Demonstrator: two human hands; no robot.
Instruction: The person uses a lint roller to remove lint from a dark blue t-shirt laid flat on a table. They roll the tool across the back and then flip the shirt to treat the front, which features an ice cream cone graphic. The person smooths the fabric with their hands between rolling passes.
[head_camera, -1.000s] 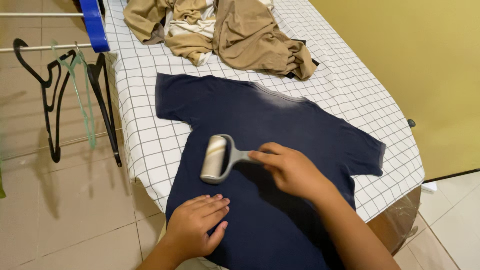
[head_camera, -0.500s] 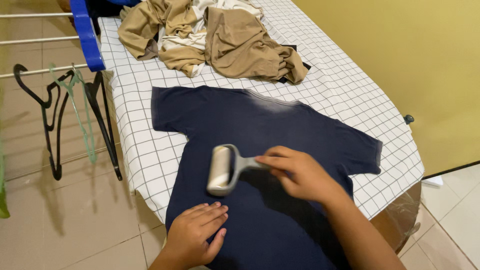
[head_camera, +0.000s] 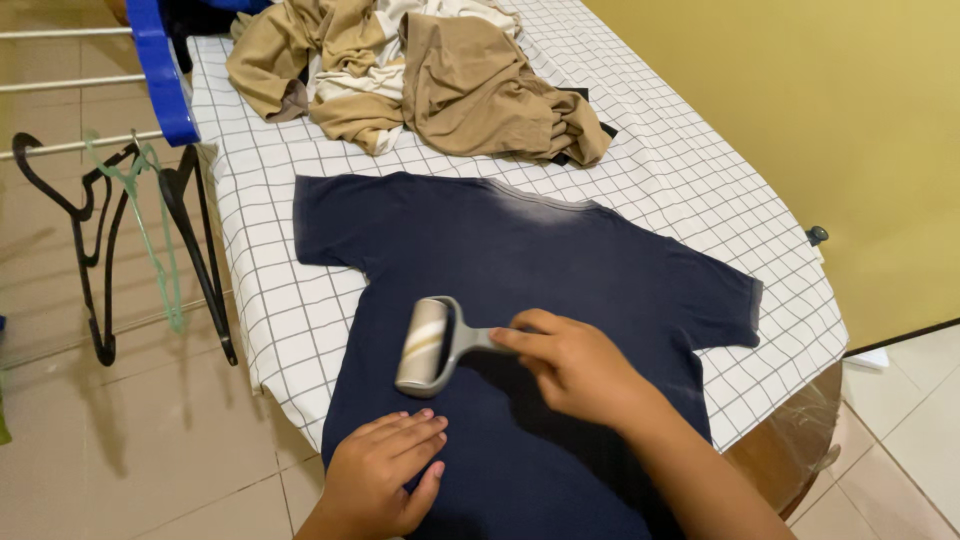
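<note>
A dark blue shirt (head_camera: 520, 300) lies flat in the middle of the frame, on a bench (head_camera: 700, 170) with a white cloth covered in thin black squares. The bottom of the shirt hangs over the near edge, at the bottom of the frame.

The right hand (head_camera: 575, 365) is closed around the grey handle of a lint roller (head_camera: 428, 345). The roller's pale roll sits on the shirt, just left of the middle of the frame. The roll looks a bit dirty.

The left hand (head_camera: 385, 475) is open. It lies flat on the shirt at the bottom of the frame, fingers spread a little. It is just below the roller and not touching it. The two hands are apart.

At the top of the frame a heap of tan and white clothes (head_camera: 410, 75) lies on the bench, past the shirt's collar. At the left, black and green hangers (head_camera: 130, 230) hang from a rack with a blue end (head_camera: 155, 70), over a tiled floor (head_camera: 120, 440). A yellow wall (head_camera: 830, 120) fills the upper right.
</note>
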